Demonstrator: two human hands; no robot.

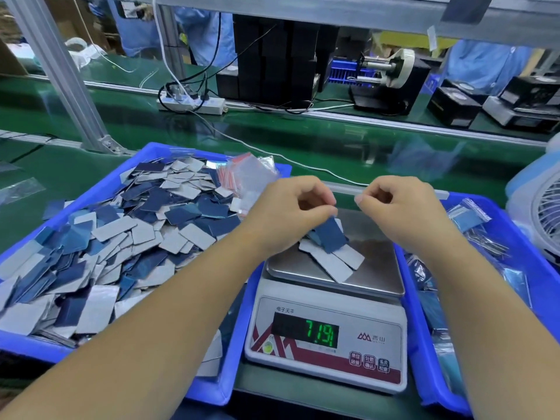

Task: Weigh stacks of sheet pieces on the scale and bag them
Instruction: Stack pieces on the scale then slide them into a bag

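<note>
A white digital scale (327,350) sits between two blue trays, its green display reading 7.19. Several grey and blue sheet pieces (336,259) lie fanned on its steel pan (378,268). My left hand (288,210) hovers over the pan and pinches a blue sheet piece (331,236) whose lower end touches the pile. My right hand (400,207) hangs above the pan's right side with curled fingers and nothing visibly in them. The left blue tray (163,148) is heaped with loose blue and grey pieces (121,237), and small clear zip bags (251,174) lie at its far right corner.
The right blue tray (545,274) contains filled bags. A white fan (542,213) stands at the far right. Behind runs a green conveyor belt (303,137) with a power strip (194,103), cables, black boxes and a tape dispenser (391,71). An aluminium post (60,74) rises at left.
</note>
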